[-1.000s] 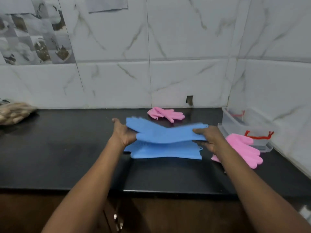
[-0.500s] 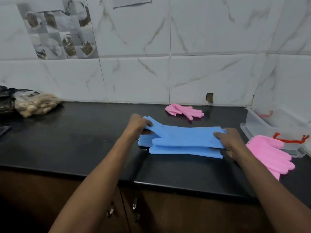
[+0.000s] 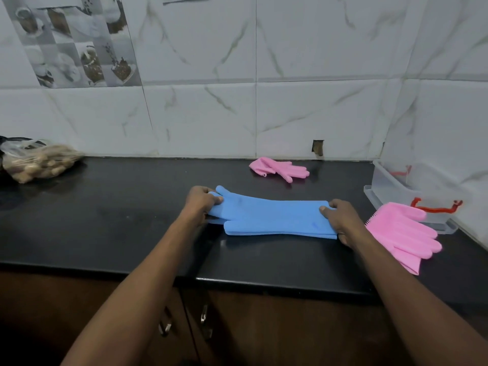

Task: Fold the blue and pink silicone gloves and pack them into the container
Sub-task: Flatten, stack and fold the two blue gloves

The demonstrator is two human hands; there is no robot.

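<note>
Two blue silicone gloves [image 3: 274,216] lie stacked lengthwise on the black counter [image 3: 118,220], one on top of the other. My left hand [image 3: 202,203] grips the finger end at the left. My right hand [image 3: 340,217] pinches the cuff end at the right, thumb on top. One pink glove [image 3: 404,232] lies just right of my right hand, partly against the clear plastic container [image 3: 396,186] with red clips in the right corner. A second pink glove [image 3: 280,169] lies near the back wall.
A plastic bag of brownish lumps [image 3: 39,161] sits at the far left of the counter. Tiled walls close the back and the right side. Cabinet doors with metal handles [image 3: 203,314] are below the counter's front edge.
The upper blue glove has come down from above the lower one and now lies flat and aligned on it. Both hands kept their grip on its ends. The camera view shifted left.
</note>
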